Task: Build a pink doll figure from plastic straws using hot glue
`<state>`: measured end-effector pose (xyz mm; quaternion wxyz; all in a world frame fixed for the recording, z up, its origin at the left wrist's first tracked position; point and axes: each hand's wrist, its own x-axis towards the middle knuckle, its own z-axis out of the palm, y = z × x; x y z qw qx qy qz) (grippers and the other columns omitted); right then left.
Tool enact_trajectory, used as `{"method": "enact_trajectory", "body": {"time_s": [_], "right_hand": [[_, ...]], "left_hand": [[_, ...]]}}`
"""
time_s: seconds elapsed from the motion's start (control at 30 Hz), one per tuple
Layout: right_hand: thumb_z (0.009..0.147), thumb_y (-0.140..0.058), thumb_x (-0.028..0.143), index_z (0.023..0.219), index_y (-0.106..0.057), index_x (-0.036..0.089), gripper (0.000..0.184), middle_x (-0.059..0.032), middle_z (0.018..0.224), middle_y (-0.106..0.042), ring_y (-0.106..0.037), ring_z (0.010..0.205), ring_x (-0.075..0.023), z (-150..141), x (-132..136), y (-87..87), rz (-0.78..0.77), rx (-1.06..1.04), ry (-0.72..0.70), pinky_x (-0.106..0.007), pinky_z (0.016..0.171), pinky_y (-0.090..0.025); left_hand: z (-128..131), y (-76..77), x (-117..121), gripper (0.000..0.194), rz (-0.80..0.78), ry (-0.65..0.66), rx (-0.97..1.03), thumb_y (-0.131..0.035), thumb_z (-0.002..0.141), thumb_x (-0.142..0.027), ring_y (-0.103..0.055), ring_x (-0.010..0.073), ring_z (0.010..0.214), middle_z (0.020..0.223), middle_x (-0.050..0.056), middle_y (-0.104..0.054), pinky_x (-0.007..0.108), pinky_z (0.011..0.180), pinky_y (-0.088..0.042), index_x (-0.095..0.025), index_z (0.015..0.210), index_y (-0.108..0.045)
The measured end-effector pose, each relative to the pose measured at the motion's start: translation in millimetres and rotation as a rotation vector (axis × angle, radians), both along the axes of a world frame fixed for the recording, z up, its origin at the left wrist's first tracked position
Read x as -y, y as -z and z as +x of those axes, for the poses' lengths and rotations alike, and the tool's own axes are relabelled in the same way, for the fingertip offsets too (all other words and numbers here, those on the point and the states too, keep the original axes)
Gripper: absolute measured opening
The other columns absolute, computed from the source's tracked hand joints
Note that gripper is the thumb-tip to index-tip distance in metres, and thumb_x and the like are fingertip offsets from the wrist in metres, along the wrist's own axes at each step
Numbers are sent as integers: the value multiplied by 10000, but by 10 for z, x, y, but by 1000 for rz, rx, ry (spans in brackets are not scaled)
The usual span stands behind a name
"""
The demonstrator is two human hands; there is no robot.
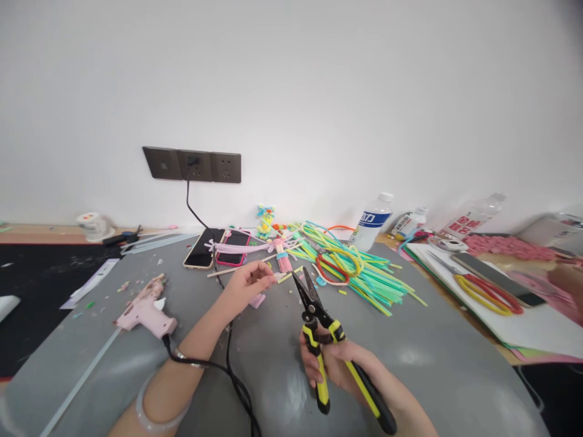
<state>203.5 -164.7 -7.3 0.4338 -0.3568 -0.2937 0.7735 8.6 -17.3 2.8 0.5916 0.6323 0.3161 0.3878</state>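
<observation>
My right hand [348, 364] is wrapped round the yellow-and-black handles of a pair of pliers [312, 311], whose dark jaws stand slightly apart and point away from me. To the left, my left hand [248, 284] has thumb and fingers pinched together; a small pale bit shows at the fingertips, too small to name. Just beyond them lies a pink bundle [285, 261] with a light blue band, beside lilac pipe cleaners [237, 247]. A heap of green and yellow pipe cleaners [364, 279] spreads to the right, with yellow-and-red-handled scissors [339, 264] on it.
A pink glue gun [148, 312] lies left, its black cord running under my left arm. Two phones [204, 249] [232, 249] lie near the wall. A bottle [372, 221] stands behind the heap. More scissors [487, 294] rest on white paper at right, near another person's hand [567, 285].
</observation>
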Motion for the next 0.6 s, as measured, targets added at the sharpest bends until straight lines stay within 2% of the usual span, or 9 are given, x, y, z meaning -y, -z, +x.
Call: {"method": "enact_trajectory", "body": {"time_s": [0.1, 0.23, 0.3, 0.4, 0.6], "right_hand": [[731, -674, 434, 1011, -605, 156, 401, -16, 792, -523, -488, 675, -153, 4, 17, -8, 27, 215, 90, -303, 710, -411], [796, -601, 334, 1045, -596, 177, 295, -14, 854, -542, -490, 761, -163, -39, 70, -112, 94, 513, 53, -293, 757, -396], [810, -589, 317, 1070, -586, 195, 287, -10, 890, -562, -495, 806, -167, -74, 88, -149, 121, 622, 43, -285, 783, -400], [832, -585, 324, 1075, -571, 213, 268, -15, 953, -598, -513, 851, -177, -127, 87, -167, 164, 718, 57, -282, 800, -421], [849, -544, 324, 989, -551, 210, 181, -10, 881, -580, -476, 729, -155, -221, 22, -195, 264, 818, 79, -263, 691, -424]], "left_hand": [[8, 36, -25, 266, 90, -57, -25, -746, 748, -407, -616, 144, 702, 757, 18, -668, 236, 632, -489, -163, 788, -649], [21, 45, -11, 203, 229, -54, -1, -698, 795, -357, -685, 208, 879, 910, 90, -745, 278, 708, -522, -164, 753, -653], [24, 34, 6, 182, 273, -65, 3, -682, 809, -336, -700, 220, 904, 941, 108, -762, 286, 713, -534, -165, 756, -654], [18, 17, 27, 133, 340, -82, -8, -675, 810, -291, -715, 216, 880, 910, 99, -773, 289, 714, -549, -171, 755, -662], [-6, 10, 40, 74, 463, -135, -8, -671, 800, -207, -727, 213, 889, 918, 90, -782, 305, 782, -556, -185, 731, -683]]}}
